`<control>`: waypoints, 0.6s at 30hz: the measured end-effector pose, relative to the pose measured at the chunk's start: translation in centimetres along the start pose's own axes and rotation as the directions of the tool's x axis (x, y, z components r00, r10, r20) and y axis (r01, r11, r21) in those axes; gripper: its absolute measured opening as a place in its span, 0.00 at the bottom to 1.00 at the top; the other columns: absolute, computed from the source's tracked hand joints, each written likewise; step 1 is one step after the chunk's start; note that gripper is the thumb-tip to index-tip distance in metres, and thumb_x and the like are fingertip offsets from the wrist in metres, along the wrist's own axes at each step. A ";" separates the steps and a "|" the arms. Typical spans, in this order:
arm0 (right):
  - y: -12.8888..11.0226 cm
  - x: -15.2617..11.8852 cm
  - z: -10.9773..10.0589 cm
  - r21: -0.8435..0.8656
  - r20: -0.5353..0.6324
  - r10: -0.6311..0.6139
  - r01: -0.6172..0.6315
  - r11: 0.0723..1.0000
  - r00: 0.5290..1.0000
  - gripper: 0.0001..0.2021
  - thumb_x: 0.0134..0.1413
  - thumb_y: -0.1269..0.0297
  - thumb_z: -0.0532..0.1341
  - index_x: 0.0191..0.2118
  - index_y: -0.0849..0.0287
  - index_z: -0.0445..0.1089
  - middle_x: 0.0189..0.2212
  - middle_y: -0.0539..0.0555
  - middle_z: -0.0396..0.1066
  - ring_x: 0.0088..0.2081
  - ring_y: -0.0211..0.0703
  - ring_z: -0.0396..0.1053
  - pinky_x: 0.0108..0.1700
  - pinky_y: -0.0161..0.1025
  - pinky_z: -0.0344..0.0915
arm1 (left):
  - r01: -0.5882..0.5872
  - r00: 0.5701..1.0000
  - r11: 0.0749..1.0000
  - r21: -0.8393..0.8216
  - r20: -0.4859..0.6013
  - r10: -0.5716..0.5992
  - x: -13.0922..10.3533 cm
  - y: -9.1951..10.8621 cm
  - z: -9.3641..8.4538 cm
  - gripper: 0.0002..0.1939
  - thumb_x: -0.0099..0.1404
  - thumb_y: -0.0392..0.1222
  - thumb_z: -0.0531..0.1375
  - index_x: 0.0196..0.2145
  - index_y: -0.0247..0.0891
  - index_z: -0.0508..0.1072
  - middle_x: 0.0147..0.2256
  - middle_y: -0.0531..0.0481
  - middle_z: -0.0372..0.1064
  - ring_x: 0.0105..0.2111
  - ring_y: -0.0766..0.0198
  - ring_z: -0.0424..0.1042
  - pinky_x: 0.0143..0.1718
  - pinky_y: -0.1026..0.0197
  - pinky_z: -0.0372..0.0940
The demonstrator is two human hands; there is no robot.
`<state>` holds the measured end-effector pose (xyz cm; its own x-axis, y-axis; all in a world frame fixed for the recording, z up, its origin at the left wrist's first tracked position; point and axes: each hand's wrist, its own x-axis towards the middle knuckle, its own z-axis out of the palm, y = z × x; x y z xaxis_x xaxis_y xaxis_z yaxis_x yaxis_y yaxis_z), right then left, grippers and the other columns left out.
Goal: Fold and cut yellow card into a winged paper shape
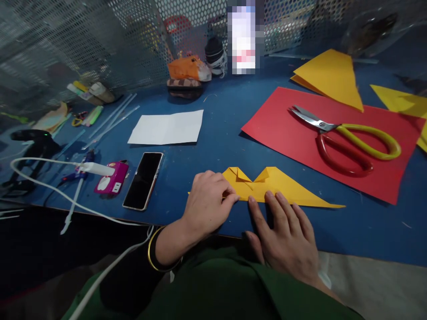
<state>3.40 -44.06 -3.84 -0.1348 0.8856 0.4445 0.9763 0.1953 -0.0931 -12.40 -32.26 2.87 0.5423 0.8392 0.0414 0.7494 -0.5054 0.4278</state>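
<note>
Head view puts the folded yellow paper (287,186) near the front edge of the blue tabletop (216,146), lying lengthwise along it, with two raised folds on its far side and a thin point at its right end. My left hand (205,200) covers the left part, thumb and fingers drawn together at the near edge; whether they pinch the paper or only press it, I cannot tell. My right hand (287,235) is spread palm down, clamped on nothing, its fingertips along the same edge. I judge the sheet very light and fairly crisp: it should crease under a fingertip, slide easily if one side is unheld, and crumple or tear if squeezed. The near edge, flat and layered, looks the safest hold; the upright folds and that slim tip look easiest to bend. Beyond, towards the right edge, scissors (323,126) lie on a red sheet (273,120).
</note>
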 end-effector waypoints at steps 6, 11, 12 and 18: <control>-0.5 1.2 0.0 0.079 -0.049 -0.103 0.107 0.991 0.993 0.31 0.64 0.65 0.54 0.68 0.76 0.52 0.58 0.72 0.69 0.62 0.59 0.64 0.60 0.53 0.62 | -0.028 0.999 0.999 0.016 -0.015 0.028 0.0 -0.2 0.4 0.09 0.62 0.37 0.65 0.25 0.38 0.71 0.30 0.53 0.72 0.35 0.59 0.67 0.40 0.52 0.58; -0.9 1.7 0.1 0.091 -0.064 -0.133 0.138 0.986 0.989 0.25 0.64 0.65 0.55 0.61 0.81 0.61 0.57 0.76 0.68 0.59 0.62 0.66 0.57 0.52 0.65 | -0.029 0.997 0.999 -0.016 -0.074 0.028 -0.5 -0.3 0.7 0.10 0.63 0.38 0.66 0.25 0.38 0.71 0.30 0.53 0.73 0.36 0.60 0.68 0.42 0.52 0.59; -1.0 1.7 0.1 0.091 -0.062 -0.122 0.127 0.988 0.991 0.25 0.65 0.65 0.54 0.60 0.80 0.62 0.58 0.75 0.68 0.59 0.62 0.66 0.57 0.52 0.65 | -0.025 0.995 0.999 -0.024 -0.092 0.023 -0.7 -0.4 0.8 0.10 0.63 0.38 0.66 0.25 0.39 0.72 0.30 0.54 0.73 0.36 0.60 0.68 0.43 0.52 0.59; -0.9 1.4 0.0 0.080 -0.031 -0.114 0.117 0.990 0.993 0.25 0.65 0.63 0.54 0.63 0.72 0.62 0.60 0.71 0.67 0.60 0.58 0.66 0.58 0.52 0.63 | -0.019 0.988 0.998 -0.060 -0.157 0.010 -1.7 -1.3 0.3 0.12 0.65 0.41 0.64 0.24 0.40 0.74 0.29 0.54 0.74 0.36 0.61 0.70 0.46 0.50 0.59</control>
<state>2.36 -42.99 -3.13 -0.2402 0.8438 0.4798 0.9373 0.3302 -0.1115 -14.13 -33.07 2.02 0.4832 0.8554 0.1866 0.7148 -0.5085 0.4802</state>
